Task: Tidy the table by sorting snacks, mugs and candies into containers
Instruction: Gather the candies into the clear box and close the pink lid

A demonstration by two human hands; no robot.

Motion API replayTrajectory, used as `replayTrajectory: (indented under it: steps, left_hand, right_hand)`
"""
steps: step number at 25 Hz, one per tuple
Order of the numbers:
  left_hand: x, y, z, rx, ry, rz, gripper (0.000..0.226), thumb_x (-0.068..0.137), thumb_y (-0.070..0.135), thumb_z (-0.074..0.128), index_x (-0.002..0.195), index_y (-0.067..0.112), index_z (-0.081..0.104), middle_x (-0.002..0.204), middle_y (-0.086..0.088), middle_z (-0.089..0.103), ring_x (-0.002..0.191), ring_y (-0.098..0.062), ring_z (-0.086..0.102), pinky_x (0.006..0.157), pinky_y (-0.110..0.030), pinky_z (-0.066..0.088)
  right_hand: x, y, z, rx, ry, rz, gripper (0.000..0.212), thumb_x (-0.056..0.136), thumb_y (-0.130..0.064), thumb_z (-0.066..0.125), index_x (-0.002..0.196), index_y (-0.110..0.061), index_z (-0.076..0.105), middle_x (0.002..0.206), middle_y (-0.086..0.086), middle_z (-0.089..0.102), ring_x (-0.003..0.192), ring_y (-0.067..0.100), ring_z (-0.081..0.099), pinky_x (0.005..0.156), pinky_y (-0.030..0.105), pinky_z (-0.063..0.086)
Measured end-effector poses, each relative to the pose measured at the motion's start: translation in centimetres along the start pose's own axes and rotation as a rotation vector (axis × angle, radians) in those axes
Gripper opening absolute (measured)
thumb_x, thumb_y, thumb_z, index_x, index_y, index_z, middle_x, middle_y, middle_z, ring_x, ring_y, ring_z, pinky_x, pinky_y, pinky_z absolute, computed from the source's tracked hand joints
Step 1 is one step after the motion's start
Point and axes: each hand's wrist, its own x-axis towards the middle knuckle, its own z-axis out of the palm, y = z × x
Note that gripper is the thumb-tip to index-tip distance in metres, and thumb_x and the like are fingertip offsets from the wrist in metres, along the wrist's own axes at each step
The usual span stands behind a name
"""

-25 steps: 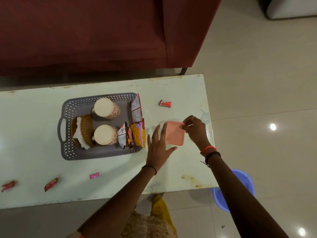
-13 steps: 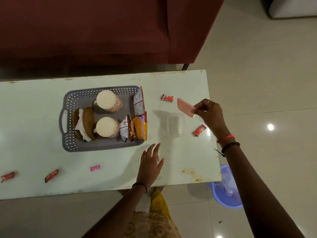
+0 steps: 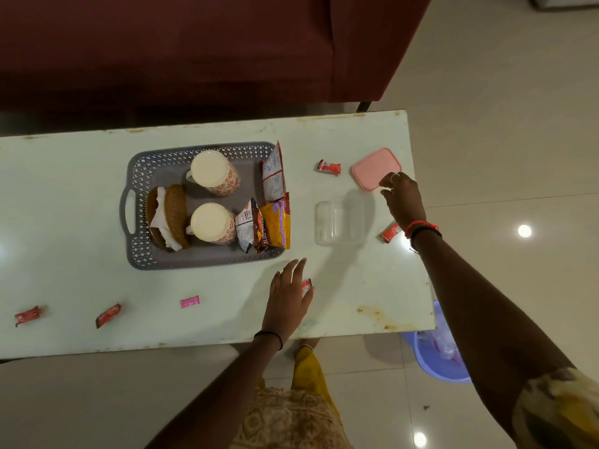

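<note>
Just right of the left hand (image 3: 287, 298), fingers spread and empty, lies a red candy (image 3: 306, 287): light, crinkly, best pinched across its middle. The right hand (image 3: 403, 197), loosely open, touches the pink lid (image 3: 376, 168).

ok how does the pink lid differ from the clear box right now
The pink lid is opaque and flat; the clear box is see-through, deeper, and looks empty. The lid lies near the table's far right corner with the right hand at its edge; the box sits nearer the middle, untouched. Both are rounded rectangles resting on the table.

"SALTED PEANUTS" on snack packet (image 3: 247, 225)
</note>
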Motion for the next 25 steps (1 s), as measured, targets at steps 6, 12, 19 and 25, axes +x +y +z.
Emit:
replayTrajectory:
  steps: [6,12,19,25]
  left_hand:
    - [-0.6,-1.4,-0.3,0.086,-0.013,-0.014,0.044,0.093,0.028,0.051,0.134,0.016,0.040,0.133,-0.007,0.049,0.123,-0.021,0.048,0.103,-0.032,0.042]
    - [0.3,-3.0,0.5,0.194,-0.074,-0.022,0.038,0.087,0.035,0.059,0.118,0.016,0.051,0.115,-0.005,0.056,0.107,-0.022,0.052,0.089,-0.032,0.043]
    - [1.7,-4.1,1.1,0.252,-0.117,0.009,0.019,0.090,0.033,0.055,0.099,0.017,0.059,0.101,-0.004,0.062,0.098,-0.022,0.056,0.081,-0.034,0.042]
    - [2.0,-3.7,0.6,0.200,-0.153,0.020,0.017,0.089,0.029,0.056,0.097,0.016,0.063,0.102,-0.005,0.063,0.100,-0.022,0.055,0.082,-0.034,0.041]
  right_hand:
    - [-5.1,2.3,0.7,0.019,0.055,0.222,0.037,0.083,0.013,0.038,0.105,-0.002,0.064,0.110,0.021,0.058,0.099,0.035,0.058,0.074,0.030,0.046]
    - [-7.3,2.7,3.4,-0.065,-0.084,0.221,0.040,0.089,-0.004,0.058,0.129,-0.009,0.056,0.123,0.023,0.045,0.109,0.040,0.054,0.096,0.045,0.049]
    - [-7.9,3.1,4.1,-0.093,-0.067,0.187,0.021,0.086,0.004,0.056,0.106,0.003,0.058,0.116,0.024,0.046,0.100,0.039,0.054,0.089,0.042,0.051]
    - [-7.9,1.6,3.0,0.276,0.210,0.369,0.020,0.090,-0.003,0.048,0.107,-0.006,0.058,0.102,0.013,0.071,0.087,0.026,0.064,0.069,0.022,0.041]
